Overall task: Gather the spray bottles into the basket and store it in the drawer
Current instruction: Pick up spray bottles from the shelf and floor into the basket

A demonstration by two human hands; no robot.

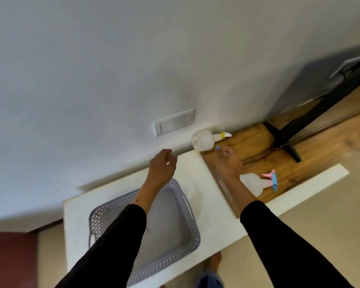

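A grey perforated basket (186, 206) sits on the white cabinet top (212, 183), with nothing visible inside it. A white spray bottle with a yellow-ringed nozzle (205, 140) lies on its side by the wall. A second white spray bottle with a pink and blue trigger (255, 183) lies on the wooden desk (256, 142) beside my right forearm. My left hand (162, 169) hovers past the basket's far rim, fingers loosely curled and holding nothing. My right hand (229, 163) is just short of the yellow-nozzle bottle, fingers apart, with a small blue piece (217, 147) at its fingertips. No drawer shows.
The grey wall carries a white socket plate (173, 122) just behind the cabinet. A black stand foot (283, 138) rests on the wooden desk at the right. Beige floor and a foot (213, 265) lie below the cabinet's front edge.
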